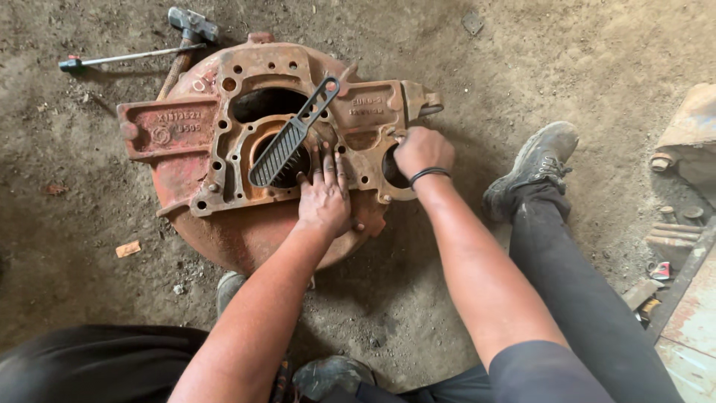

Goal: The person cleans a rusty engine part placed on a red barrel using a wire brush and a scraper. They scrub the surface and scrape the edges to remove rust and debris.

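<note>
**Two hands on a rusty casting, brush lying across it**

From the head camera, the rusty red housing (246, 142) lay flat on the dirt floor (522, 60), left of centre and toward the far side. The left hand (324, 195) rested palm down on its near face, fingers spread and pressed against the metal just right of the large central opening. The right hand (422, 151) was curled into a loose fist at the casting's right edge, beside a round hole; a dark band circled the wrist. What its fingertips gripped, if anything, I could not tell, since the knuckles covered them.

A black wire brush (291, 138) lay slantwise over the central opening, handle pointing far and right, touched by neither hand.

Open dirt lay left of and nearer than the casting, with only a small wood chip (127, 248). Beyond the far-left rim lay a hammer (190, 30) and a thin rod tool (123, 57), well apart from both hands. On the right, a boot (533, 168) sat near the casting, and scrap metal (686, 142) crowded that edge, cut off by the frame. The casting's near rim was partly hidden by the left forearm.
</note>
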